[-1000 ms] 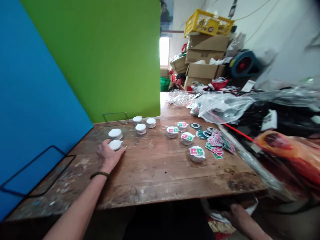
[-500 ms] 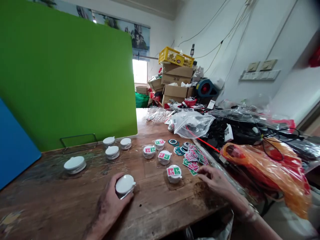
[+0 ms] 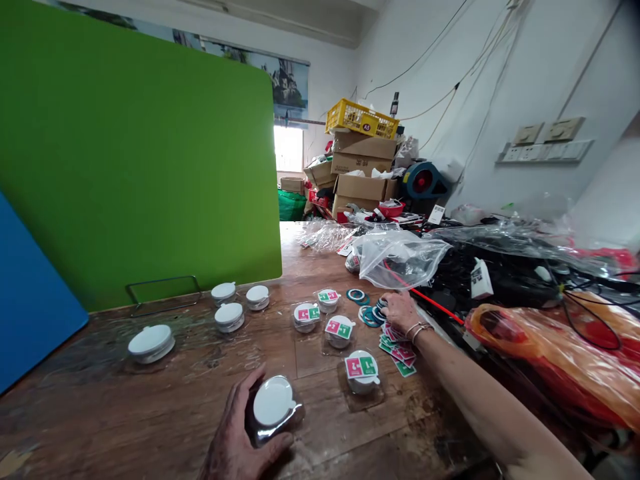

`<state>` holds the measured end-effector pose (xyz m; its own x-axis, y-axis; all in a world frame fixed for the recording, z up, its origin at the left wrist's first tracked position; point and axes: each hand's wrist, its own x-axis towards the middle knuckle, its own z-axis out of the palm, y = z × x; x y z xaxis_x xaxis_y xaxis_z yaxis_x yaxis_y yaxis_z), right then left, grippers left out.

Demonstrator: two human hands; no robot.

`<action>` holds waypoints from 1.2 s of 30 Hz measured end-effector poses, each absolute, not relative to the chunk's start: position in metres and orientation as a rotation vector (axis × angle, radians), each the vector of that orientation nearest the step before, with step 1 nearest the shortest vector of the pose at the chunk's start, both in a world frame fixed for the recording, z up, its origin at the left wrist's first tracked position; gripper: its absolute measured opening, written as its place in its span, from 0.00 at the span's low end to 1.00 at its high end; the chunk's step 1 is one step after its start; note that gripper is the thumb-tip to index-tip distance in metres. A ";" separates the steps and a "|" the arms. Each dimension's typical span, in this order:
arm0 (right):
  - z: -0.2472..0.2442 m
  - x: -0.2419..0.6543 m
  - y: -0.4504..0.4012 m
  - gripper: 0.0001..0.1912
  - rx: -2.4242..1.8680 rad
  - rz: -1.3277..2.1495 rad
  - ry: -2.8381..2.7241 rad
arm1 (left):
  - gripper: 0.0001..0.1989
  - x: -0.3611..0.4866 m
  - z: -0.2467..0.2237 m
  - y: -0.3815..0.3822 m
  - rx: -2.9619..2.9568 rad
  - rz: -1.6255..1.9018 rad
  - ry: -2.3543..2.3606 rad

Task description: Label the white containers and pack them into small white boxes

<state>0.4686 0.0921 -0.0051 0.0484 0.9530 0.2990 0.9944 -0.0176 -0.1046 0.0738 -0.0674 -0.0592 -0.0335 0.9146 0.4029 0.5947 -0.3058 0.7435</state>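
Panels, one blue (image 3: 30, 293) and one green (image 3: 150, 167), stand at the left, with a thin wire frame (image 3: 164, 295) by the green one's bottom edge. One white-topped disc sits in front of that, then a cluster of three white-topped discs (image 3: 230, 317), all on the wooden table (image 3: 200, 427).

Nearer the front, the left hand (image 3: 240, 427) is half open in a C shape, thumb and fingers curved around a wrapped white disc (image 3: 273, 400). Can't tell if it's actually squeezing. The disc lies right between thumb and fingers, little tab pointing right.

Next come four discs with red-and-green cards on top (image 3: 363, 370), to the right of the left hand's disc and left of the right hand (image 3: 397, 310). That one's palm down, fingers bent onto the dark-and-teal rings (image 3: 371, 315), at the far end of the loose card pile (image 3: 399, 350). Its fingertips are partly hidden, so no clue whether it's pinching one. Past it there's a red rod (image 3: 440, 308), then orange plastic (image 3: 560, 357) at the right.
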 end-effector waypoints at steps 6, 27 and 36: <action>-0.013 0.470 0.107 0.09 -2.208 -0.138 -1.914 | 0.43 0.077 -0.053 -0.070 1.917 1.235 1.579; 0.009 0.486 0.089 0.14 -2.162 -0.161 -1.849 | 0.43 0.087 -0.029 -0.081 1.987 1.090 1.505; -0.001 0.476 0.077 0.06 -2.022 -0.179 -2.013 | 0.42 0.094 -0.022 -0.092 1.857 1.075 1.395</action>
<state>0.4763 0.0775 -0.0012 0.0207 0.9588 0.2834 0.9937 0.0114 -0.1111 0.0936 -0.0918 -0.0222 0.1308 0.9569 0.2594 0.4947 -0.2898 0.8193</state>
